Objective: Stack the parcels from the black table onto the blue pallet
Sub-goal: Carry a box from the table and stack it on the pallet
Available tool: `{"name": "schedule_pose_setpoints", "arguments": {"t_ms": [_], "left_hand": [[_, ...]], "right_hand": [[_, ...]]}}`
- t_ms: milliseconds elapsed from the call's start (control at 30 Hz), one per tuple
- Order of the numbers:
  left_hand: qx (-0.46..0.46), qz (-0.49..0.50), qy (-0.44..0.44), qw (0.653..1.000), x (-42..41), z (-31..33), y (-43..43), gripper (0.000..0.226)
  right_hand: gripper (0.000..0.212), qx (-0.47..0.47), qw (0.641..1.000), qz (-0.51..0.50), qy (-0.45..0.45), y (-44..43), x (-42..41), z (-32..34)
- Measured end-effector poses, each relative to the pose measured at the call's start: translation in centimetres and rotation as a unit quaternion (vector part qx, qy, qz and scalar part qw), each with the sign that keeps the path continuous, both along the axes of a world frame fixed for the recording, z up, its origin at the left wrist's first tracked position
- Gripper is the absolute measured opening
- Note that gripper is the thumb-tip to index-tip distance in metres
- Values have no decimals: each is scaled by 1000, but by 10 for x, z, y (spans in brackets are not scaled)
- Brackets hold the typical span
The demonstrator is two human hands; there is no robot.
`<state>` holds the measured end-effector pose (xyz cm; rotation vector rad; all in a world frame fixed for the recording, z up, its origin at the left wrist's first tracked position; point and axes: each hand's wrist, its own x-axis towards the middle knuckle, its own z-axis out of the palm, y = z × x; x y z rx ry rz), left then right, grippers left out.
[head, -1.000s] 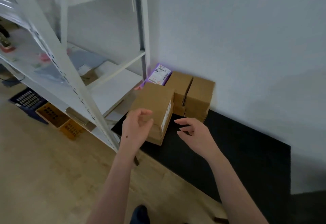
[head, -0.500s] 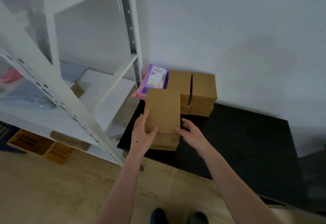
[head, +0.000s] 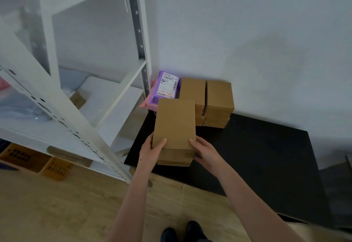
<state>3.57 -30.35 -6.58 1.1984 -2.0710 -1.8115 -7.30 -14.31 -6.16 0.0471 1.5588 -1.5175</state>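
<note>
Contact had just been made. A second before, both hands hung open, short of the front cardboard parcel (head: 174, 123). Now the left hand (head: 152, 153) clasped its near left corner, thumb lying on the top face. The right hand (head: 206, 152) clasped the near right corner the same way, fingers curled against the side. The parcel appeared to sit on the black table (head: 257, 156), at its front left part and not yet lifted, though the view from above left that uncertain. Whether it was one deep box or two stacked could not be told from the seams on its near face. By the look of it the reach was finished and the lift was the step in hand. The carry to the blue pallet, nowhere in view, lay wholly ahead.

Behind the parcel, against the white wall (head: 247, 32), two stacks of cardboard boxes (head: 219, 96) stood side by side and touching. To their left a purple mailer (head: 168, 86) with a printed label lay on a pink mailer (head: 147, 104), just beside an upright of the white metal shelving rack (head: 76, 112). Most of the load was therefore untouched. The table's matt black top ran off to the right. The wood floor (head: 57, 203) was pale, orange crates (head: 24, 156) sat under the rack's lowest shelf, and dark shoes (head: 190, 230) showed at the bottom edge.
</note>
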Motion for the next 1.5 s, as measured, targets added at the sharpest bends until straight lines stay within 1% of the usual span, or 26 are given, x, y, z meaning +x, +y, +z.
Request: {"name": "schedule_pose_setpoints", "arguments": {"t_ms": [100,200,300,400,433,533,633,733,800,867,967,1067,1167,1267,1400,1500], "left_hand": [[5,14,23,1000,2,1,1,50],[12,25,41,999,4,4,0,46],[59,47,72,995,6,10,1,43],[94,45,110,988,8,19,6,29],[106,40,121,986,8,23,8,28],[142,9,145,979,7,37,15,36],[170,-26,170,970,4,52,25,39],[174,-63,177,967,0,67,38,56],[171,-88,178,965,-5,74,49,67],[166,-105,186,963,-11,80,61,71],[160,-136,193,959,-20,87,83,68],[173,-180,190,950,-27,92,106,68],[187,-227,182,938,-32,95,129,71],[195,-265,177,928,-35,97,155,68],[201,-293,169,920,-33,99,196,60],[205,-300,157,918,-29,99,234,66]], "right_hand": [[53,-17,1000,1,-16,2,1,-1],[53,-44,999,1,-32,8,-1,1],[53,-66,998,-2,-23,19,-3,9],[56,-90,996,3,-11,32,-2,19],[59,-95,995,4,-7,38,-1,24],[61,-96,995,-4,24,55,0,39],[51,-89,993,-12,78,75,5,56],[56,-89,986,-36,136,99,11,69],[53,-93,980,-66,163,115,15,73],[49,-95,973,-91,190,131,21,77],[47,-89,963,-136,213,155,29,79],[42,-85,953,-185,226,181,40,80],[42,-76,941,-222,245,207,52,83],[44,-70,932,-250,252,235,63,85],[44,-58,926,-277,250,275,77,87],[41,-49,922,-298,242,310,86,86]]}}
